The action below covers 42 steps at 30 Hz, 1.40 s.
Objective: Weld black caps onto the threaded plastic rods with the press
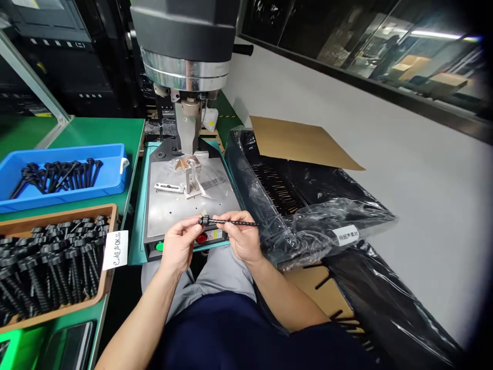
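Note:
Held level across both hands, just in front of the machine's base, is a black plastic rod with a round ribbed cap (207, 220) at one end and a twisted stem. My left hand (178, 244) pinches the cap end between thumb and fingers. The stem is gripped by my right hand (244, 242), its tip sticking out to the right. Beyond the hands, a metal fixture (191, 177) stands on the machine's steel plate (165, 210), under a metal horn (188, 128). A red button (201, 238) and a green button (159, 246) show on the base front.
On the green table at left, a blue bin (77, 195) and a brown bin (113, 218) hold several similar black rods. A white handwritten label (115, 249) hangs off the brown bin. At right lies a plastic-lined box (250, 180) of parts, partly under a cardboard sheet (304, 143).

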Each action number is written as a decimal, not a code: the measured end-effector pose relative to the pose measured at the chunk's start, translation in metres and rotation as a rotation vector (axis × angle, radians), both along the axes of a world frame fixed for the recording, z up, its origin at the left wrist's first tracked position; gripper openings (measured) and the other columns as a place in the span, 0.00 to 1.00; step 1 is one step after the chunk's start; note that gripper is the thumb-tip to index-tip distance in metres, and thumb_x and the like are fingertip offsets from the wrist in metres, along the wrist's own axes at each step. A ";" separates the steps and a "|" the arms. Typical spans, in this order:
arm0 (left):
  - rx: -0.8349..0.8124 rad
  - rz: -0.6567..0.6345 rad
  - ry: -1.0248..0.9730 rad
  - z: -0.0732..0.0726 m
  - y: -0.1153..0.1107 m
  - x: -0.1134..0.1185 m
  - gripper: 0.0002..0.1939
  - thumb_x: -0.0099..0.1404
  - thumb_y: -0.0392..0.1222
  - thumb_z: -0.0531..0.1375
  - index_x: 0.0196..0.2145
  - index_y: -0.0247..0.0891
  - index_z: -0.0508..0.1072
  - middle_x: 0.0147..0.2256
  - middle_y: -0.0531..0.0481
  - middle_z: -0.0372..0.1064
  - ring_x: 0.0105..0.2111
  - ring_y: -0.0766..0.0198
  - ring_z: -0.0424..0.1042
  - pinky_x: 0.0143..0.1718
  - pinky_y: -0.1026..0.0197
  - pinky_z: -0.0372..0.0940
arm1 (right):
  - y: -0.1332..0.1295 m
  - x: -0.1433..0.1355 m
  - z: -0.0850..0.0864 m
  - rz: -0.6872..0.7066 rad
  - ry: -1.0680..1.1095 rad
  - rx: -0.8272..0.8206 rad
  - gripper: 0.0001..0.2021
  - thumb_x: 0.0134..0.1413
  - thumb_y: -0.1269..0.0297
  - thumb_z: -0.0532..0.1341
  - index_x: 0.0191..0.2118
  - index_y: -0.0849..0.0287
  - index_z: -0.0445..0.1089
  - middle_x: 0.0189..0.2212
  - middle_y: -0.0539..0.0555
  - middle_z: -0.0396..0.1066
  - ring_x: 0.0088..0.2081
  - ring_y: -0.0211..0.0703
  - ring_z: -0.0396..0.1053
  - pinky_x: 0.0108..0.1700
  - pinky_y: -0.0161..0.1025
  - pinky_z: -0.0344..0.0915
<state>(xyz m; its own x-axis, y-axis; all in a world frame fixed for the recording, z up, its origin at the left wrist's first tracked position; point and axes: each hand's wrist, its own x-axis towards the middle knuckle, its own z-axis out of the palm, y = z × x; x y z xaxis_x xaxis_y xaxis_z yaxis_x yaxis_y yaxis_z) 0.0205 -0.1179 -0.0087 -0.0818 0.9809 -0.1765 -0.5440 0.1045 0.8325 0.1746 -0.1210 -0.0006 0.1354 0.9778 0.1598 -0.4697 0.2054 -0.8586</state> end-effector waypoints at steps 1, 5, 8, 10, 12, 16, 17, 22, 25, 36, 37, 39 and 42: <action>0.022 0.032 -0.003 -0.002 0.000 0.000 0.14 0.44 0.40 0.74 0.31 0.38 0.80 0.40 0.45 0.78 0.39 0.59 0.76 0.45 0.55 0.70 | -0.001 -0.003 -0.002 0.005 0.032 0.005 0.14 0.45 0.64 0.73 0.33 0.55 0.66 0.34 0.49 0.75 0.42 0.47 0.78 0.42 0.41 0.76; 0.094 0.115 -0.027 -0.007 0.001 0.003 0.12 0.45 0.38 0.74 0.29 0.39 0.81 0.40 0.45 0.77 0.44 0.58 0.75 0.48 0.54 0.68 | -0.006 -0.011 -0.008 -0.003 0.112 -0.019 0.13 0.42 0.69 0.74 0.31 0.56 0.69 0.34 0.49 0.78 0.41 0.45 0.78 0.42 0.40 0.76; 0.128 0.151 -0.048 -0.009 0.003 0.006 0.11 0.45 0.37 0.74 0.29 0.40 0.81 0.40 0.46 0.77 0.44 0.58 0.74 0.49 0.53 0.67 | -0.010 -0.016 -0.014 0.007 0.211 -0.104 0.13 0.40 0.70 0.75 0.29 0.55 0.70 0.35 0.48 0.79 0.38 0.43 0.78 0.41 0.39 0.77; 0.162 0.178 -0.051 -0.010 0.004 0.008 0.10 0.46 0.36 0.73 0.29 0.40 0.81 0.39 0.47 0.77 0.44 0.59 0.74 0.49 0.54 0.67 | -0.012 -0.020 -0.020 0.054 0.310 -0.200 0.13 0.40 0.70 0.75 0.29 0.54 0.70 0.36 0.47 0.79 0.38 0.42 0.78 0.40 0.37 0.76; 0.198 0.199 -0.051 -0.011 0.005 0.009 0.09 0.47 0.36 0.73 0.29 0.41 0.81 0.40 0.48 0.77 0.44 0.60 0.74 0.49 0.56 0.67 | -0.013 -0.024 -0.026 0.104 0.405 -0.301 0.13 0.39 0.71 0.75 0.30 0.53 0.71 0.37 0.46 0.80 0.39 0.40 0.79 0.39 0.33 0.76; 0.199 0.117 -0.023 -0.014 0.008 0.004 0.09 0.47 0.36 0.73 0.29 0.41 0.81 0.40 0.47 0.77 0.44 0.60 0.74 0.48 0.56 0.67 | -0.015 -0.028 -0.037 0.114 0.500 -0.403 0.13 0.38 0.72 0.75 0.29 0.54 0.72 0.36 0.45 0.80 0.40 0.37 0.78 0.40 0.28 0.75; 0.187 0.084 -0.008 -0.015 0.009 0.001 0.09 0.47 0.36 0.73 0.29 0.41 0.81 0.40 0.46 0.77 0.43 0.60 0.74 0.48 0.56 0.67 | -0.015 -0.028 -0.039 0.105 0.503 -0.411 0.13 0.38 0.72 0.75 0.28 0.54 0.72 0.35 0.45 0.80 0.39 0.37 0.78 0.40 0.28 0.75; 0.174 0.037 0.074 -0.016 0.011 -0.010 0.09 0.48 0.36 0.73 0.30 0.40 0.81 0.40 0.46 0.77 0.41 0.61 0.75 0.46 0.57 0.68 | -0.014 -0.027 -0.039 0.068 0.465 -0.401 0.14 0.37 0.72 0.75 0.28 0.54 0.71 0.35 0.46 0.80 0.39 0.39 0.79 0.39 0.29 0.75; 0.190 0.008 0.119 -0.014 0.010 -0.015 0.08 0.49 0.37 0.72 0.30 0.40 0.81 0.41 0.46 0.77 0.42 0.59 0.75 0.46 0.56 0.69 | -0.014 -0.026 -0.038 0.038 0.396 -0.323 0.14 0.37 0.72 0.75 0.28 0.54 0.70 0.36 0.46 0.80 0.37 0.39 0.79 0.38 0.31 0.75; 0.256 0.008 0.244 -0.014 0.011 -0.024 0.05 0.53 0.40 0.70 0.29 0.39 0.80 0.39 0.44 0.78 0.43 0.55 0.76 0.46 0.52 0.69 | -0.010 -0.023 -0.037 0.033 0.211 -0.142 0.14 0.40 0.69 0.75 0.29 0.54 0.68 0.36 0.46 0.79 0.37 0.43 0.79 0.37 0.37 0.77; 0.263 0.013 0.238 -0.015 0.011 -0.023 0.05 0.53 0.40 0.70 0.29 0.39 0.80 0.39 0.44 0.78 0.43 0.55 0.76 0.46 0.52 0.69 | -0.010 -0.023 -0.037 0.038 0.205 -0.135 0.14 0.41 0.69 0.75 0.29 0.54 0.68 0.36 0.46 0.79 0.37 0.42 0.79 0.37 0.38 0.77; 0.253 0.022 0.217 -0.016 0.011 -0.022 0.05 0.53 0.40 0.70 0.29 0.39 0.80 0.39 0.44 0.78 0.43 0.55 0.76 0.47 0.52 0.69 | -0.008 -0.023 -0.038 0.036 0.181 -0.099 0.14 0.41 0.69 0.75 0.29 0.53 0.69 0.35 0.46 0.79 0.37 0.42 0.79 0.38 0.39 0.77; 0.193 0.015 0.173 -0.016 0.010 -0.022 0.05 0.53 0.40 0.70 0.29 0.39 0.79 0.37 0.45 0.78 0.41 0.56 0.76 0.46 0.52 0.70 | -0.007 -0.017 -0.038 -0.008 0.038 0.030 0.12 0.43 0.70 0.74 0.29 0.53 0.70 0.35 0.47 0.79 0.39 0.43 0.78 0.44 0.45 0.77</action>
